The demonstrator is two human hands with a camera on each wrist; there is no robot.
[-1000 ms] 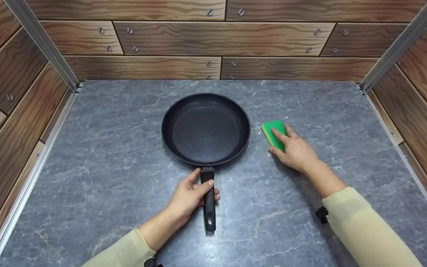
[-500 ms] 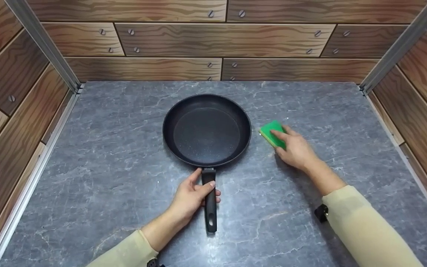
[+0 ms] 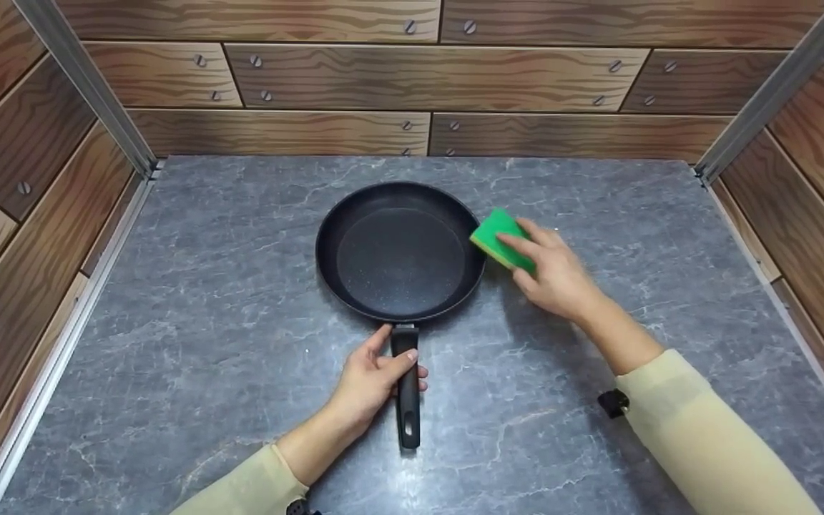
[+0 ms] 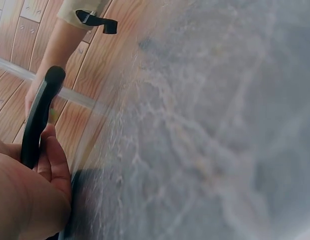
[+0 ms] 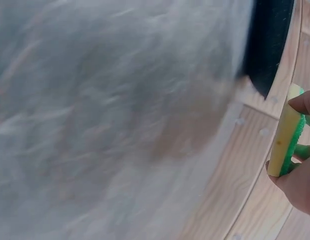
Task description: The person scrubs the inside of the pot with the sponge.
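Observation:
A black frying pan (image 3: 401,250) sits on the table with its handle (image 3: 408,408) pointing toward me. My left hand (image 3: 365,383) grips that handle near the pan, thumb on top and fingertips showing on the far side; the left wrist view shows the handle (image 4: 39,115) in the same hand (image 4: 29,190). In my right hand (image 3: 558,275) is a sponge (image 3: 501,232), green on top and yellow beneath, pinched between thumb and fingers. It is raised at the pan's right rim and overlaps it in the head view. From the right wrist, the yellow side of the sponge (image 5: 284,137) shows, apart from the pan (image 5: 269,45).
The grey marbled tabletop (image 3: 204,322) has wood-patterned panels (image 3: 426,75) at the back and both sides. Metal posts (image 3: 86,86) stand at the back corners. A few white specks lie on the table.
My right hand has lifted the sponge off the table and brought it left to the pan's rim. The left hand keeps its grip, and the pan stays in place.

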